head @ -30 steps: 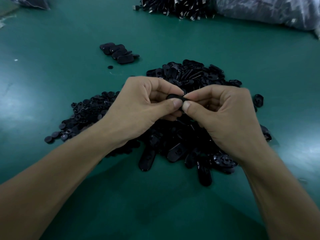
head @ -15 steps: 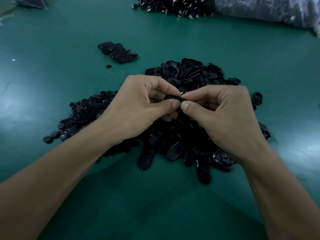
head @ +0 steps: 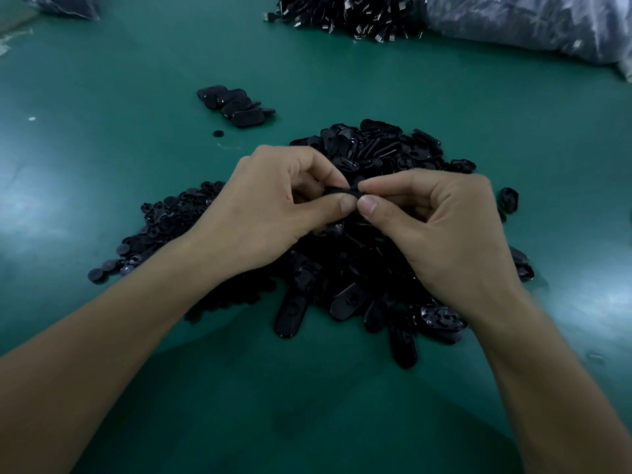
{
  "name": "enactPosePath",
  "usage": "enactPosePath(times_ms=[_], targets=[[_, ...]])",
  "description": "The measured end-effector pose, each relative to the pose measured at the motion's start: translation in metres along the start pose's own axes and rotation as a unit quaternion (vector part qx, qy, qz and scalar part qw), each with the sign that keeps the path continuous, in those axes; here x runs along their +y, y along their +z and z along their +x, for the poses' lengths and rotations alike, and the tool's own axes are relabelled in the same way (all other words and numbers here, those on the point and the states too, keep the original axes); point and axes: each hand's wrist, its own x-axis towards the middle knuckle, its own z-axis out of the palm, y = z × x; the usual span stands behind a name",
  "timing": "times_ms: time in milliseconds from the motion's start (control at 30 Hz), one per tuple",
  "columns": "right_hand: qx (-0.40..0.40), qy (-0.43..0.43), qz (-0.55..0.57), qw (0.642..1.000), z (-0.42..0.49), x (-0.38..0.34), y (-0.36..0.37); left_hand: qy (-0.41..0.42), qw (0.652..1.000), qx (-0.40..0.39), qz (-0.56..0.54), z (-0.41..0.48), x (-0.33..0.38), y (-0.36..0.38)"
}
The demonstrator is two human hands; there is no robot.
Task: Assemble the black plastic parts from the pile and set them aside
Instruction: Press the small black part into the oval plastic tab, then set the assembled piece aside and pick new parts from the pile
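Two bare hands meet at the frame's centre: the left hand and the right hand both pinch one small black plastic part between thumbs and forefingers, likely pressing two pieces together. They work directly above the big heap of black oblong plastic shells, keeping supplies close. Small round black plastic pieces spread left; finished black assemblies lie grouped toward the upper left on the green table.

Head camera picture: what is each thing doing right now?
left hand, pinching the black part.
right hand, pinching the black part too.
black part, held up between both hands.
pile, loose heap on the green table.
set-aside parts, small group lying apart, far left.
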Motion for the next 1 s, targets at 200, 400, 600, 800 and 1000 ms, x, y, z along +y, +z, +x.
enactPosePath(times_ms=[200,400,600,800,1000], targets=[[-0.004,-0.007,-0.235,0.972,-0.003,0.007,-0.006,-0.026,0.988,0.149,-0.022,0.029,-0.018,-0.019],[-0.059,0.016,-0.335,0.940,-0.002,0.009,-0.008,-0.078,0.958,0.273,-0.025,0.085,-0.051,-0.058],[-0.029,0.005,-0.311,0.950,-0.001,0.010,-0.011,-0.143,0.938,0.312,0.050,0.114,-0.076,-0.069],[-0.003,-0.009,-0.253,0.967,-0.001,0.009,-0.012,-0.158,0.922,0.313,0.167,0.114,-0.087,-0.068],[0.035,-0.039,-0.210,0.976,0.000,0.010,-0.009,-0.147,0.914,0.362,0.110,0.109,-0.064,-0.058]])
